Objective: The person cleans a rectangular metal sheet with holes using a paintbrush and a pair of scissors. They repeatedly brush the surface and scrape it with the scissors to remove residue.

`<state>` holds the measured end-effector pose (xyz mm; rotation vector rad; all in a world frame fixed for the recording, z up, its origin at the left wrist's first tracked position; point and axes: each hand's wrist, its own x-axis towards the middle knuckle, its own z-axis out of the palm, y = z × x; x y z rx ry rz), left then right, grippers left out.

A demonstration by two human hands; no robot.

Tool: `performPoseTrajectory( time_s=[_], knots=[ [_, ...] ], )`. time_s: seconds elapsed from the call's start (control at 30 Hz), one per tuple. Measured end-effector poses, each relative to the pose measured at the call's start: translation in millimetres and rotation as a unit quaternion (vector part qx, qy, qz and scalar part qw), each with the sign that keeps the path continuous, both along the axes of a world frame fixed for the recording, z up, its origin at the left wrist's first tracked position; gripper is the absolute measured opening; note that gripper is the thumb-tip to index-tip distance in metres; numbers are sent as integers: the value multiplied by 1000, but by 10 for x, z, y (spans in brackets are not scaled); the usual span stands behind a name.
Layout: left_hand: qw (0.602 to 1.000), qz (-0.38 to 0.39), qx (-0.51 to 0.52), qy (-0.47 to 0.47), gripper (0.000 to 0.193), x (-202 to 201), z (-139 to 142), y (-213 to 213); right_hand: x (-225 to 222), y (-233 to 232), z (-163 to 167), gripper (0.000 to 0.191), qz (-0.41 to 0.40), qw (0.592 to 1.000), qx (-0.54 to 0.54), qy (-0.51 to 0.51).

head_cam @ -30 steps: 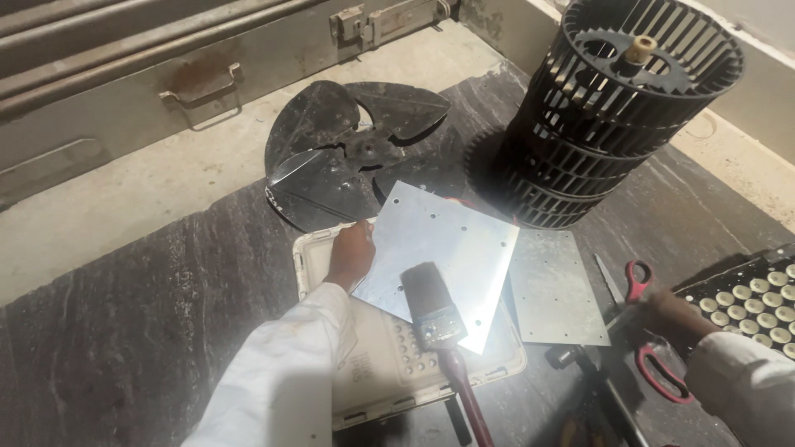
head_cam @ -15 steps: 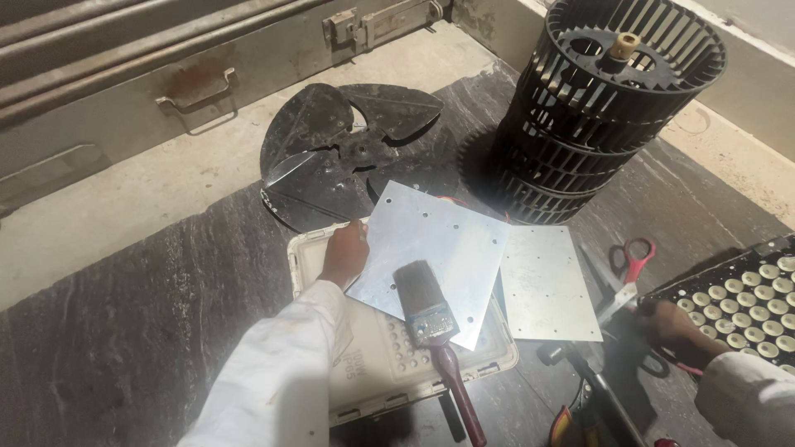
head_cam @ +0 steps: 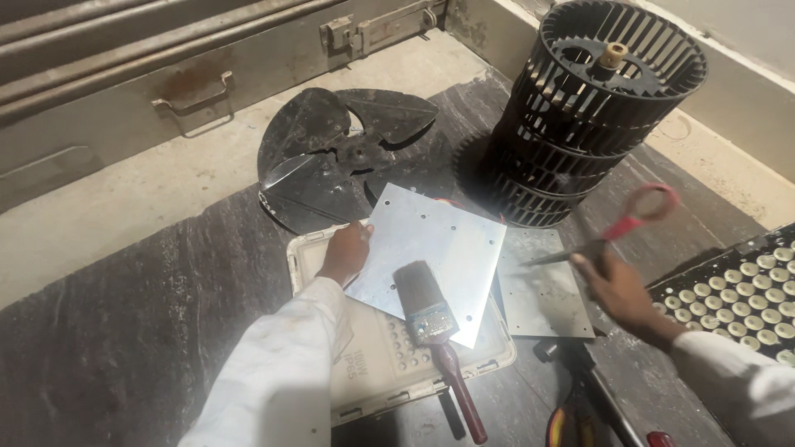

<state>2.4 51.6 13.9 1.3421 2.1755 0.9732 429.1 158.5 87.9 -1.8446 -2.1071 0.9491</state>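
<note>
— Left hand down on the near-left edge of the square metal plate, fingers curled over that edge and closed on it, thumb side hidden

— And the plate itself?

— Lying tilted across the white lamp housing, one corner poking toward the black fan blade, another overlapping the second, duller metal sheet to the right

— Anything resting on top?

— Paintbrush, bristles up on the plate, red-brown handle running down off the housing toward the bottom edge of the view

— Over to the right hand, then

— Lifted above the dull sheet, closed round the scissors; red loop handle sticking up and right, dark blades pointing left, blurred, so hard to say whether open or shut

— Fingers through the loops?

— Cannot tell; blurred there too, only a firm grip round the lower handle visible

— Surroundings?

— Dark stone desk underneath it all. Black squirrel-cage blower wheel standing upright at the back right, just beyond the plate's far corner. Panel of round pale LEDs at the right edge, beside the right wrist. Grey metal box with a latch and handle along the far left, pale floor between it and the desk
</note>
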Motion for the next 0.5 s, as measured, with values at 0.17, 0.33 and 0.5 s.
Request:
performPoseTrajectory(
  time_s=[0.17,0.33,0.5],
  knots=[
    [999,5,-29,36,45,28,22,19,-719,-100,240,44,255,947,196,23],
    [999,-6,15,32,38,30,-63,17,-1119,-62,336,52,327,891,161,-272],
    [997,-29,56,52,29,-9,-139,18,-1181,-203,79,35,372,895,178,-172]
  ],
)
